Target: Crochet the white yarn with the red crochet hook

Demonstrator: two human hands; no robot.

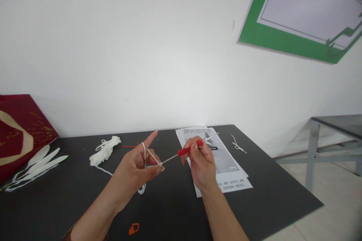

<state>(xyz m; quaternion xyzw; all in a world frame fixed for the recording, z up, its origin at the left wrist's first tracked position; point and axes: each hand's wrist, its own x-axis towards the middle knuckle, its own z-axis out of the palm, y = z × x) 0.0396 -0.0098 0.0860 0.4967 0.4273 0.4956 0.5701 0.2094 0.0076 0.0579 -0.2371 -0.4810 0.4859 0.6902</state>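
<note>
In my right hand (200, 162) is a crochet hook (183, 150) with a red grip and metal ends, held like a pen. Its left tip meets white yarn (152, 155) at the fingertips of my left hand (135, 169). That hand pinches the yarn between thumb and a finger, while the index finger points up with a strand looped round it. Below the left hand hangs or lies a small coil of white yarn (141, 189); which of the two I cannot tell. A strand runs from the left hand toward a white yarn skein (105, 150) on the table.
Printed sheets (226, 175) lie behind my right hand, with a scrap of white yarn (237, 145) beside them. An orange stitch marker (134, 228) is near the front of the black table (175, 214). White crocheted leaf-like pieces (42, 163) and a dark red bag (25, 120) stand left.
</note>
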